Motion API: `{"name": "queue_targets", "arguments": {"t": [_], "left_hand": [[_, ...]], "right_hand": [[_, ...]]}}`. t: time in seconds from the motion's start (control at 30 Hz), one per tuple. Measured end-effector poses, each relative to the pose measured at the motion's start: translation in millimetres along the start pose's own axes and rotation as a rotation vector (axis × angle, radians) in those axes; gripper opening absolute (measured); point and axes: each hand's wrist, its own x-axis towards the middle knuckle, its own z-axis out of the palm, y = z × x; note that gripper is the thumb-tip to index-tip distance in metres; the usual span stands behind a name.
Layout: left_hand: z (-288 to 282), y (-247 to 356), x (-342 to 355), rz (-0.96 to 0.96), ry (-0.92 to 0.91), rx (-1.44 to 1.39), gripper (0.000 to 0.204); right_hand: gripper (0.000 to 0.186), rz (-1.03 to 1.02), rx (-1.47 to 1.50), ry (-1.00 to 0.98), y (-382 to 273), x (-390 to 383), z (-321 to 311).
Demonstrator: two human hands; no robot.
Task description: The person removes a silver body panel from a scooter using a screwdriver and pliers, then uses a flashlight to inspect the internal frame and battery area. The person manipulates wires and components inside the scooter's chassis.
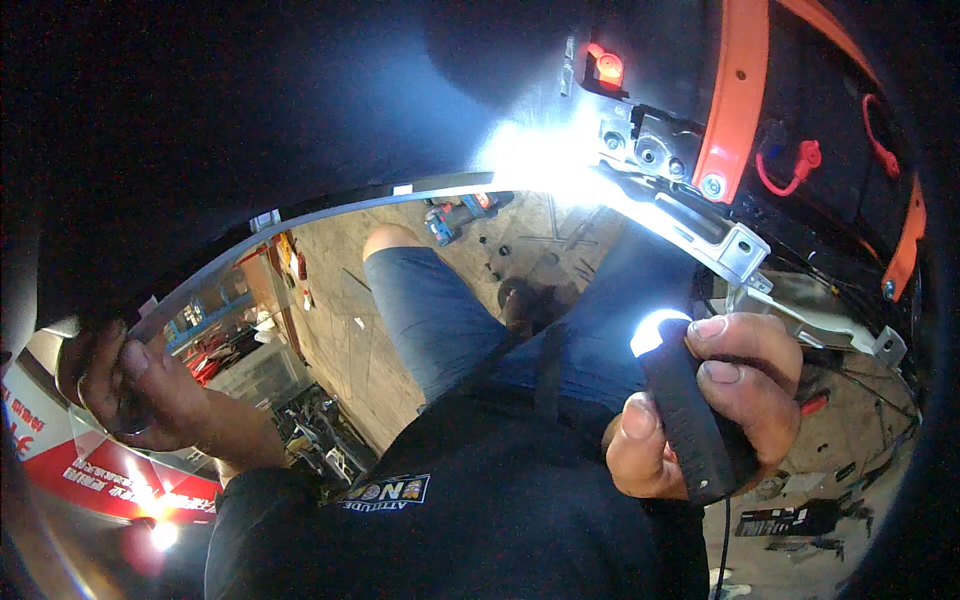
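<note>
My right hand (765, 385) grips a black flashlight (700, 425), with the thumb on one side and fingers on the other. Its lamp is lit, and a cord hangs from its lower end. Bright light falls on a silver metal bracket (735, 250) with bolts, fixed along the edge of a large dark panel (250, 100) above. At the far left, my left hand (150, 385) is raised beside that panel's lower edge with curled fingers. Shadow hides whether the fingers grip the edge or something else.
Orange bars (740, 100) and red caps on cords (800, 165) are at the upper right. A blue cordless power tool (460, 215) lies on the floor (350, 330) beyond my knees, near small dark parts. A red-and-white printed panel (90, 470) stands at the left.
</note>
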Motion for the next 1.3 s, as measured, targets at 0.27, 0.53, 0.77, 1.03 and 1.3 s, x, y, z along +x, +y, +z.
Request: {"name": "queue_targets", "arguments": {"t": [0.27,0.53,0.77,1.03,1.3], "left_hand": [[2.0,7.6,1.8,-0.008,0.055,0.22,0.014],[-3.7,4.0,-1.2,-0.03,0.052,0.138,0.011],[-9.2,0.0,6.2,0.066,0.062,0.26,0.025],[-12.6,-7.9,13.5,0.235,-0.099,0.198,0.017],[-19.1,-12.8,8.3,0.567,-0.029,0.988,0.026]], "right_hand": [[0.037,-0.066,0.002,0.137,10.2,8.9,-1.8],[0.043,-0.048,0.021,0.112,22.9,5.7,-6.8],[0.052,-0.096,0.208,-0.264,23.3,22.1,-25.5],[0.05,-0.177,-0.023,-0.173,0.9,20.4,-1.2],[0.044,-0.374,-0.133,-0.212,-0.8,38.9,6.7]]}}
